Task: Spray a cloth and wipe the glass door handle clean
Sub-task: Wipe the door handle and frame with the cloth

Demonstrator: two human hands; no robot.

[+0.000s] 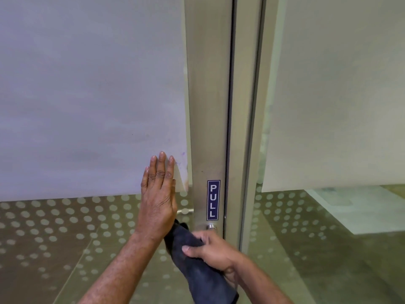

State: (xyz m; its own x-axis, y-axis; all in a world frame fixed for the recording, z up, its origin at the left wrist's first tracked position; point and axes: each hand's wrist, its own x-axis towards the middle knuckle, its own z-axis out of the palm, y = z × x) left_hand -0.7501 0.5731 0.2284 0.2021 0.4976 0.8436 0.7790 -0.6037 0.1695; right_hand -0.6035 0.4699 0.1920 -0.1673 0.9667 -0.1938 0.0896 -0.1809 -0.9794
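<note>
R hand (210,251) closed round dark cloth (192,257), low by door frame, cloth wrapped over handle, handle itself hidden. Mount stud (211,226) just above. L hand (158,194) flat, fingers spread, pressed on glass door (65,227). PULL sticker (213,200) on frame (208,84) beyond.
</note>
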